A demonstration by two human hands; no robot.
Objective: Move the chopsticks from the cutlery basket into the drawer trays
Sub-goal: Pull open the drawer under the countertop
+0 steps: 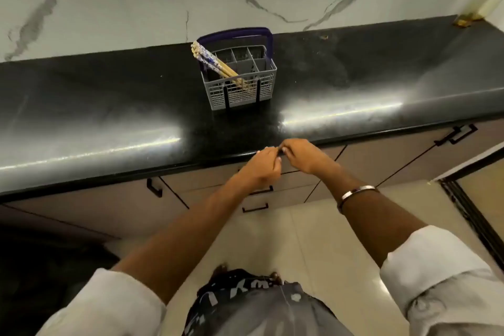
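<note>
A grey plastic cutlery basket (240, 82) with a dark blue handle stands on the black countertop (109, 117), near the back wall. A bundle of wooden chopsticks (215, 63) with blue-patterned tops leans to the left in its left compartment. My left hand (261, 168) and my right hand (302, 155) meet at the counter's front edge, well in front of the basket. Their fingers are curled and the fingertips touch each other. I see nothing held in either hand. The drawers (289, 191) below the counter are shut, so no trays show.
Beige cabinet fronts with black handles (255, 208) run under the counter. One handle (154, 188) is at the left and a pair (455, 135) at the right. A white marble wall rises behind the counter. The floor has pale tiles. A silver bangle (354, 194) is on my right wrist.
</note>
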